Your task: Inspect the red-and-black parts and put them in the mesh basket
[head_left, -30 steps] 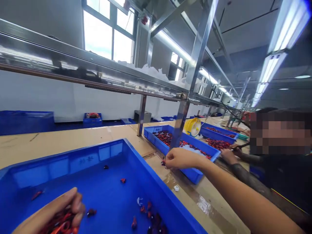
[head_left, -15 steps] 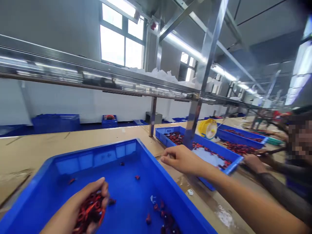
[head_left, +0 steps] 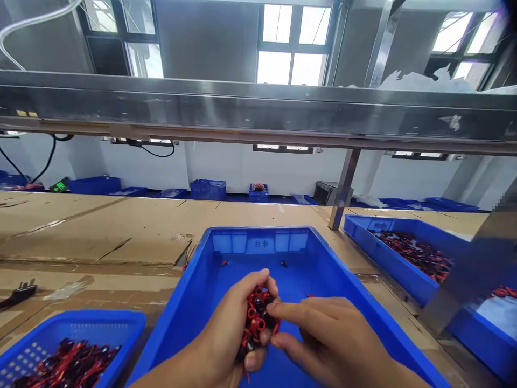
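My left hand is cupped around a handful of small red and black ring-ended parts, held above the blue tray. Against that handful, the thumb and forefinger of my right hand come together at its right side; whether a part is pinched between them I cannot make out. A few loose parts, one of them dark, lie on the tray floor near its far end. My hands hide much of the tray's near floor.
At lower left stands a blue perforated basket of red and black parts. A larger blue tray with similar parts lies to the right, behind a metal post. A steel shelf beam crosses above the cardboard-covered table.
My view has swung left to face the tray. My right hand has come from beside the right-hand tray to the handful in my left hand, which stays cupped.
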### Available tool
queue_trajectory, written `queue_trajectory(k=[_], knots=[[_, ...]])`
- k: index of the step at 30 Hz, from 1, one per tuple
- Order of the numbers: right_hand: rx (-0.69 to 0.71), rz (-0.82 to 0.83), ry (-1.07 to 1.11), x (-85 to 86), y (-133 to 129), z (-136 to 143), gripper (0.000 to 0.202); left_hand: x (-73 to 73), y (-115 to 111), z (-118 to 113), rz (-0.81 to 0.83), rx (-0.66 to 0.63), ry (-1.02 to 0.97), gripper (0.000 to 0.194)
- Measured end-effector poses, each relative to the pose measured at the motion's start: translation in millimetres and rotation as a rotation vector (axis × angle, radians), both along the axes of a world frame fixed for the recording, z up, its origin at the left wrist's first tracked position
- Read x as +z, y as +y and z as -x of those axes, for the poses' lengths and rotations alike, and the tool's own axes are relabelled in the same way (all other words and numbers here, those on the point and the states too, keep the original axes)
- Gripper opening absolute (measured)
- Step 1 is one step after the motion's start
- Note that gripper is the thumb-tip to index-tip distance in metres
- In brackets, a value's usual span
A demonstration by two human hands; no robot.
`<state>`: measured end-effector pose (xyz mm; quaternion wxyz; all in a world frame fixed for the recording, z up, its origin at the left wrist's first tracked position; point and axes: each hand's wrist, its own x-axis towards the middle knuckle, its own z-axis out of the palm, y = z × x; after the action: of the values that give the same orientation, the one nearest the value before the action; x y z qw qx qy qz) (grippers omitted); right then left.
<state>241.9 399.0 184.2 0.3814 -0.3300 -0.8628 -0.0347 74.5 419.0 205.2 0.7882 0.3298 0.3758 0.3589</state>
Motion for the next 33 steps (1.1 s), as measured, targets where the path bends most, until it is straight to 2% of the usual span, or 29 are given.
queue_trajectory(k=[3,7,10,13,16,18,22,26,29,33], knots=[[0.043,-0.011,0.092,-9.1,1.1,-4.6,0.021,1.3,-0.1,-0.7,0.029,-0.065,0.018,0.033],[0.106,-0.006,0.177,-11.9,1.7,-1.7,0.021,3.3,0.8,0.0,0.019,-0.045,-0.025,0.029],[0.100,0.128,0.287,-11.6,-1.3,-1.4,0.022,4.9,0.3,0.5,0.000,-0.020,-0.021,0.030],[0.062,0.306,0.395,-9.0,-4.0,-5.3,0.012,5.5,-0.8,0.6,0.013,-0.016,-0.029,0.030],[0.053,0.459,0.434,-7.8,-2.7,-8.0,0.012,3.4,-1.2,0.9,0.035,-0.056,-0.059,0.031],[0.028,0.503,0.423,-10.9,-1.1,-6.5,0.014,1.5,-1.5,1.1,0.080,-0.075,-0.072,0.032],[0.004,0.406,0.420,-25.5,-0.6,1.6,0.018,1.1,-3.6,1.7,0.182,-0.022,-0.124,0.031],[0.146,0.208,0.379,-35.5,0.0,8.3,0.023,2.0,-4.9,3.1,0.184,-0.023,-0.207,0.029],[0.257,0.041,0.261,-32.2,1.0,11.0,0.028,-0.5,-3.2,3.9,0.186,-0.048,-0.271,0.027],[0.289,0.012,0.065,-20.6,-3.1,12.1,0.031,-1.8,-1.9,4.2,0.159,-0.053,-0.299,0.028]])
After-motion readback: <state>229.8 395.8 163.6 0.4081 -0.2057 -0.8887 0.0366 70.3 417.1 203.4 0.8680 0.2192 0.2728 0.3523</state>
